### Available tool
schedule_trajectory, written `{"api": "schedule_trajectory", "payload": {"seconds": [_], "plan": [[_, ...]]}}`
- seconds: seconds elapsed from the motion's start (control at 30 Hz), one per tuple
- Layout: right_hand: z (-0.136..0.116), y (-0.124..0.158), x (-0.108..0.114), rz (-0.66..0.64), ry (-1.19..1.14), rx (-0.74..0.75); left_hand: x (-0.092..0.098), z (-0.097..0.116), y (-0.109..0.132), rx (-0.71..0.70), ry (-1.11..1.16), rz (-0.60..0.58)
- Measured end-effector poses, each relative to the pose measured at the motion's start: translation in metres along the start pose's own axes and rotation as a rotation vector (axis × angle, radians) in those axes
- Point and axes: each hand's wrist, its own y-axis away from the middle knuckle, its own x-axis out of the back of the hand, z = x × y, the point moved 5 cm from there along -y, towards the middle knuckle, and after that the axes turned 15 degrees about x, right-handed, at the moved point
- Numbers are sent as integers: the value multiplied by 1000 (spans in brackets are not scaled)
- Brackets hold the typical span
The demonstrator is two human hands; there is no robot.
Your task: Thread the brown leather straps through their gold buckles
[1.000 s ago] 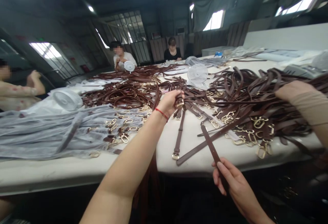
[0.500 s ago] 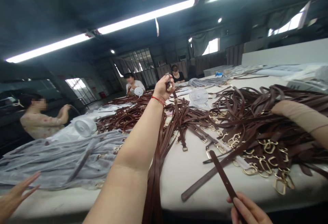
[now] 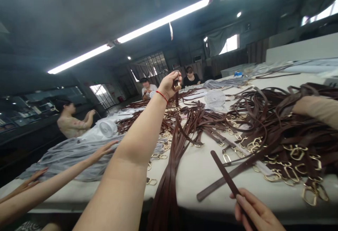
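Observation:
My left hand [image 3: 170, 83] is raised above the white table [image 3: 200, 171], closed on the buckle end of a bundle of brown leather straps [image 3: 171, 160] that hang down over the table's front edge. My right hand [image 3: 255, 211] is low at the bottom right, fingers closed on the lower end of a single brown strap [image 3: 224, 173] that slants up and left over the table. A large tangled pile of brown straps with gold buckles [image 3: 277, 132] lies to the right.
A neighbour's two arms reach in from the left, hands [image 3: 105, 149] spread on grey plastic-wrapped straps [image 3: 68, 155]. Small white fans [image 3: 108, 128] [image 3: 214, 98] stand on the table. Another person's sleeved arm [image 3: 317, 109] rests on the right pile. Three people sit at the far side.
My left hand lifted the strap bundle from the table high into the air. The neighbour's arms came in from the left. My right hand has kept its strap.

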Motion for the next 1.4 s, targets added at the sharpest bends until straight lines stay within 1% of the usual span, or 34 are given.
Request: {"api": "schedule_trajectory", "payload": {"seconds": [0.07,0.13,0.17,0.27,0.33,0.4,0.47,0.53,0.6,0.7,0.8,0.93,1.0,1.07,1.13,1.27,1.4], "plan": [[-12,-17,-6,-19,-20,67,-5,-1,9,-22,23,9],[-32,-40,-12,-32,-62,137,-16,-2,18,-44,42,4],[-45,-53,-16,-39,-83,171,-24,-1,24,-55,48,-3],[-80,-96,-25,-8,-138,298,-50,2,45,-94,61,-40],[-94,-125,-32,3,-117,348,-68,5,60,-104,71,-68],[-101,-153,-36,34,-9,412,-84,7,74,-90,80,-99],[-102,-174,-39,79,113,470,-96,7,85,-69,86,-124],[-99,-188,-42,108,171,491,-104,7,91,-58,96,-131],[-94,-193,-45,115,175,494,-105,6,95,-47,107,-115],[-91,-185,-49,105,174,511,-100,2,94,-28,123,-91],[-97,-167,-47,72,227,548,-91,-1,90,-34,147,-102],[-115,-140,-46,-103,435,638,-78,-9,81,19,180,-132],[-126,-125,-43,-147,536,722,-70,-15,76,56,198,-118],[-133,-112,-37,-128,581,789,-60,-21,73,71,212,-69],[-134,-102,-30,-102,559,788,-47,-28,69,79,229,8],[-126,-96,-11,-53,414,694,-18,-43,68,113,297,143],[-113,-109,10,70,186,568,7,-56,75,108,379,198]]}}
